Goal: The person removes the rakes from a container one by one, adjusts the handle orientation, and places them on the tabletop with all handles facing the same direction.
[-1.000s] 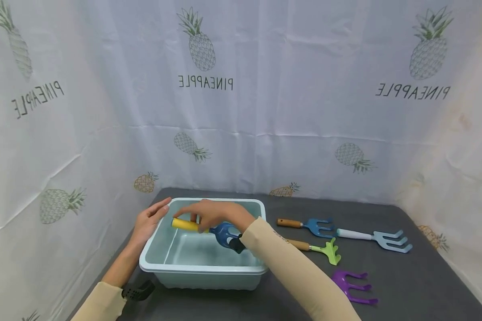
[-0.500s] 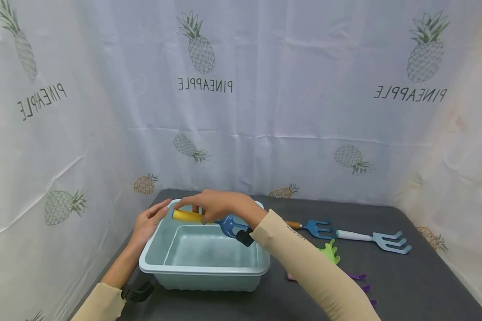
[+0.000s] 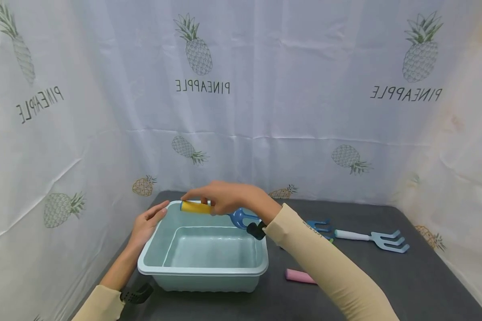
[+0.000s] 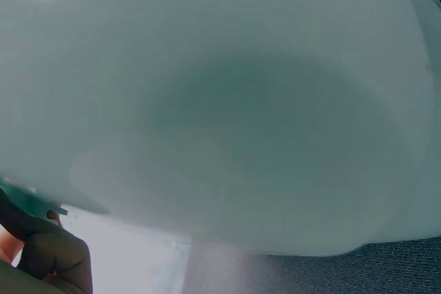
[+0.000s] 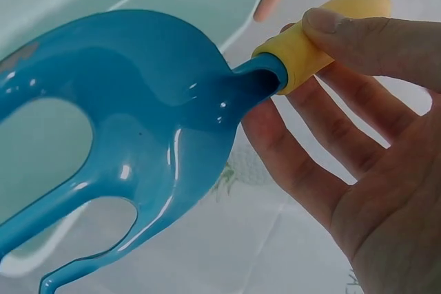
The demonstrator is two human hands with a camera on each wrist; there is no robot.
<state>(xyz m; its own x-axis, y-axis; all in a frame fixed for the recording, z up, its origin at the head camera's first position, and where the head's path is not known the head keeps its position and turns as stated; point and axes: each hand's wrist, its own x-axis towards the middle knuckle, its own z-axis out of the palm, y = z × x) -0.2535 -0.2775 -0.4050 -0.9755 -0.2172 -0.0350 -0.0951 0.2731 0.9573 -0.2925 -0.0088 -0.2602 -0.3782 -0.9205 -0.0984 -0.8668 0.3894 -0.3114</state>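
A pale green basin [image 3: 202, 271] stands on the dark table. My left hand [image 3: 143, 228] rests at its left rim, fingers fairly straight; the left wrist view shows mostly the basin's smooth wall [image 4: 262, 135], with part of the hand at lower left. Over the basin's far right part, my right hand [image 3: 226, 196] pinches the yellow handle of a blue hand fork [image 3: 239, 217]. In the right wrist view the thumb presses the handle [image 5: 303, 53] against the fingers, and the fork's blue head [image 5: 151, 87] points away from the palm, some tines cut off by the frame edge.
Right of the basin lie a light blue hand fork [image 3: 352, 235] with a white handle, a blue fork [image 3: 319, 225] partly behind the sleeve, and a pink handle [image 3: 300, 276]. The right sleeve [image 3: 329, 263] hides other tools. A pineapple-print curtain [image 3: 241, 89] surrounds the table.
My right hand has risen and moved back and to the right with the yellow-handled fork. Its sleeve now covers the purple and green tools, and a pink handle shows. My left hand stays put.
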